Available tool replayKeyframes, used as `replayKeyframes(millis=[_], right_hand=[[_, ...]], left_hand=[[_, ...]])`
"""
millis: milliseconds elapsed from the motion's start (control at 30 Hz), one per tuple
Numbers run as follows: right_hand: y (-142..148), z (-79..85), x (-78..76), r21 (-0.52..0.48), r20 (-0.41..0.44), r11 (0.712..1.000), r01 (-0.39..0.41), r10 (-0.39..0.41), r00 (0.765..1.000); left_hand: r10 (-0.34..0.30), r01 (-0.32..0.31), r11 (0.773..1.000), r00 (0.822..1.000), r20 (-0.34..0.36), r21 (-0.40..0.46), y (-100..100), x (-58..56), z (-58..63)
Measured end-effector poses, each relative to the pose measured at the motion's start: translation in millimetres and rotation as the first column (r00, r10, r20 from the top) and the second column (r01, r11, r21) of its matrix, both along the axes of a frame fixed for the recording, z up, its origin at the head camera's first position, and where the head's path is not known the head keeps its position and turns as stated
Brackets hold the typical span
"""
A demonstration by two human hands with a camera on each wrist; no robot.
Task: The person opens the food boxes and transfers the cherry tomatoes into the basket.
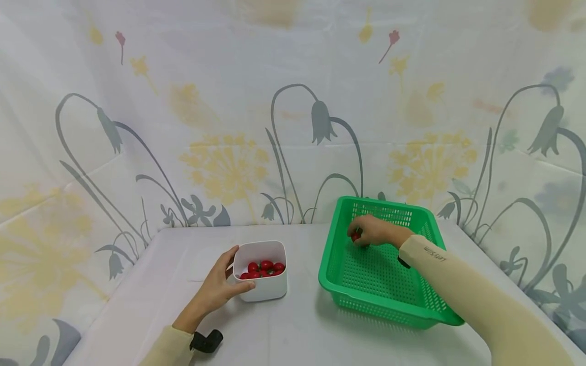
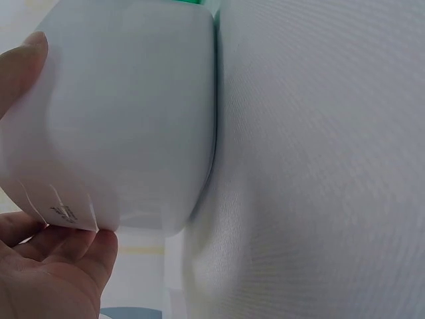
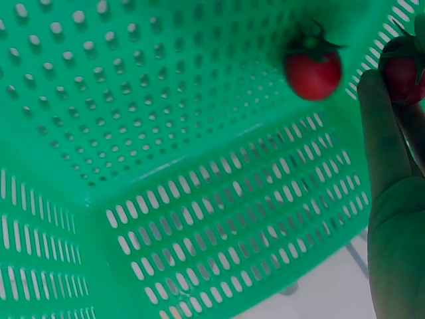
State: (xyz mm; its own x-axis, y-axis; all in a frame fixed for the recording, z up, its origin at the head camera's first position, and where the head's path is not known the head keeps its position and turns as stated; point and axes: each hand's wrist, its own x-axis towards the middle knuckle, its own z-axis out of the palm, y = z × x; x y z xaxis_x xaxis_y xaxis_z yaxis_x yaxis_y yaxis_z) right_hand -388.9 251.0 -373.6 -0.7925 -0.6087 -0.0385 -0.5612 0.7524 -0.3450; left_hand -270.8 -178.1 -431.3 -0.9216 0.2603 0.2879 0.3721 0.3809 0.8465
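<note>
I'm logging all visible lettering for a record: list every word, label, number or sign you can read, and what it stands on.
Right sleeve: perhaps "LetsSim"; small and blurred, so not certain.
White container, near the left hand's fingertips: small dark print, too blurred to read.

- From the head I look forward and down at the box (image 1: pixel 269 287) and basket (image 1: pixel 382 269).
- Left wrist faces the same box's side, close.
- Right wrist looks inside the same basket, close.

Cream sleeves (image 1: pixel 476 295), the right lettered, end near black wristwear (image 1: pixel 207 341).
</note>
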Motion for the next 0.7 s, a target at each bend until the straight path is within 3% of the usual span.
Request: replayKeyframes(millis=[133,700], right_hand=[[-2.6,-4.1,0.1,0.006,0.010,0.999,-0.040,0.040,0.999],[-4.1,-1.4,7.6,0.033,0.027,0.999,-0.030,0.029,0.999]], left_hand=[[0.007,-0.007,1.000,1.000,0.001,0.001,-2.0,1.4,-0.6],[0.002,-0.002,1.000,1.000,0.011,0.003,1.4,0.9,1.7]])
